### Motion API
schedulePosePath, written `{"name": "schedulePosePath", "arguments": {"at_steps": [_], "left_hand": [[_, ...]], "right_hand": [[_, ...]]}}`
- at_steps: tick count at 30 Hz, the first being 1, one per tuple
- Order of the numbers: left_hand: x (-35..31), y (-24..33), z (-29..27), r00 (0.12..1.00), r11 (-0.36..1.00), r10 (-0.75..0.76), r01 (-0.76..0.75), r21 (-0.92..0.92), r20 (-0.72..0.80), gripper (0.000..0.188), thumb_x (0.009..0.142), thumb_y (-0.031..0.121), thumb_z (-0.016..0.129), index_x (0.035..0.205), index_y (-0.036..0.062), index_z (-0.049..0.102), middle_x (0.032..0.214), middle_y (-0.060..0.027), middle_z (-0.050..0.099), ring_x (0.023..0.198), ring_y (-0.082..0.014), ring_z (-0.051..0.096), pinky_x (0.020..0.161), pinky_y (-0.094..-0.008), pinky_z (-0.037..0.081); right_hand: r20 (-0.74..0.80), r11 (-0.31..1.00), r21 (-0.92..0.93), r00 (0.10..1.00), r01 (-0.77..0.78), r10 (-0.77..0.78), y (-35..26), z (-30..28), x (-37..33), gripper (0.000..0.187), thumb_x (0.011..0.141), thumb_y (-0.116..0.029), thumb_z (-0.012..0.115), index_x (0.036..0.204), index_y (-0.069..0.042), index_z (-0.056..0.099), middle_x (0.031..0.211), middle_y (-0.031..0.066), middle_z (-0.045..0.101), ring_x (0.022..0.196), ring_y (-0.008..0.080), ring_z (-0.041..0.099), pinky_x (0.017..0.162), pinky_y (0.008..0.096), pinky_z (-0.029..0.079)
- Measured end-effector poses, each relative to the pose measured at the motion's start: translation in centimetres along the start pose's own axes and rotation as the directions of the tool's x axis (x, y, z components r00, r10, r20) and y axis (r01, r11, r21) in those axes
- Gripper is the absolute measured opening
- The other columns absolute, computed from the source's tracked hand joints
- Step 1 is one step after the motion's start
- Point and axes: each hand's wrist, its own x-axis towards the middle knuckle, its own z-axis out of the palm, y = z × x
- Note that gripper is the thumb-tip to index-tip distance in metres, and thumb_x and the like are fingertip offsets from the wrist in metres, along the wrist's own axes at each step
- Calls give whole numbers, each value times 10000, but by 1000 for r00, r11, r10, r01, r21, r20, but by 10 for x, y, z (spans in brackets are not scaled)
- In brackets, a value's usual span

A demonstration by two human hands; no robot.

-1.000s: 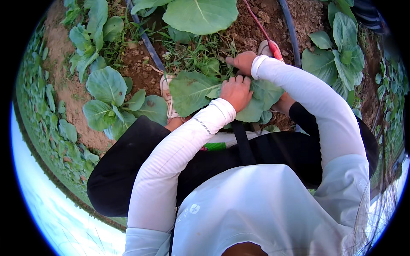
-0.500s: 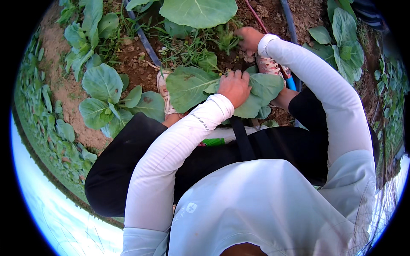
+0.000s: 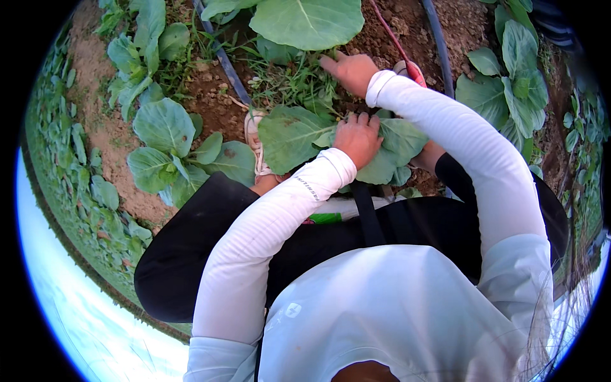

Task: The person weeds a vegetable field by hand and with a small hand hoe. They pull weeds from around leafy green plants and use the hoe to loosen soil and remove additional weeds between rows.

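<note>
Green leafy plant (image 3: 293, 137): one, between the person's legs, just right of the left shoe (image 3: 252, 137); a broad leaf points left, its long axis running roughly sideways, and another spreads right.
Left hand (image 3: 358, 139): laid over the plant's middle, fingers bent (I cannot tell whether they grip it).
Right hand (image 3: 353, 73): fingertips beside the grass (image 3: 293, 83), pointing up-left; any hold is hidden.
Dark hoses (image 3: 226, 67): two, well apart, flanking the grass.
Red cord (image 3: 389, 33): one, beyond the right hand.

From your head, the fisheye looks down past your nearby shirt (image 3: 382, 305), lower centre, to the leafy plant (image 3: 293, 138), upper centre.
</note>
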Motion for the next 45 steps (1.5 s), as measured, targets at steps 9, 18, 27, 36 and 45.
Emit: {"name": "schedulePosePath", "arguments": {"at_steps": [9, 18, 27, 36, 45], "left_hand": [[1, 1, 5, 990, 999, -23, 17, 50, 138, 279, 744, 278, 564, 932, 77, 610, 906, -148, 607, 866, -289, 567, 742, -416, 450], [-1, -6, 2, 999, 998, 36, -38, -57, -32, 246, 741, 202, 520, 930, 71, 606, 942, -156, 603, 890, -297, 565, 763, -446, 430], [27, -83, -22, 716, 608, -619, 178, -774, -322, 486, 716, 349, 692, 1016, -10, 562, 893, -114, 636, 793, -224, 608, 709, -326, 475], [16, -102, -112, 809, -2, -571, 166, -986, 137, 470, 761, 345, 659, 1091, 64, 478, 934, -89, 578, 795, -221, 592, 675, -403, 545], [3, -150, -171, 828, 89, -560, 100, -991, 33, 294, 754, 115, 607, 1021, 46, 505, 938, -82, 589, 749, -232, 603, 566, -351, 548]], "right_hand": [[267, 961, -193, 953, 200, -144, -59, 22, 47, 706, 793, -107, 469, 1364, -378, 156, 1320, 239, 309, 973, 355, 532, 676, 420, 468], [240, 998, 61, 970, 30, -43, -55, 34, 67, 230, 783, -145, 487, 988, -124, 589, 936, 186, 586, 847, 352, 585, 711, 433, 473], [66, 992, 70, 992, -109, 105, 14, -22, 71, 352, 672, -175, 640, 965, 10, 573, 943, 224, 582, 871, 366, 562, 794, 394, 454], [347, 712, 628, 932, -314, 105, -51, -50, 66, 396, 796, -153, 556, 1160, -34, 456, 928, 134, 611, 765, 213, 618, 647, 271, 518], [280, 166, 947, 960, -274, -10, -67, -103, 61, 523, 840, -163, 506, 1331, -157, 325, 1184, 148, 488, 910, 244, 614, 683, 305, 543]]}}
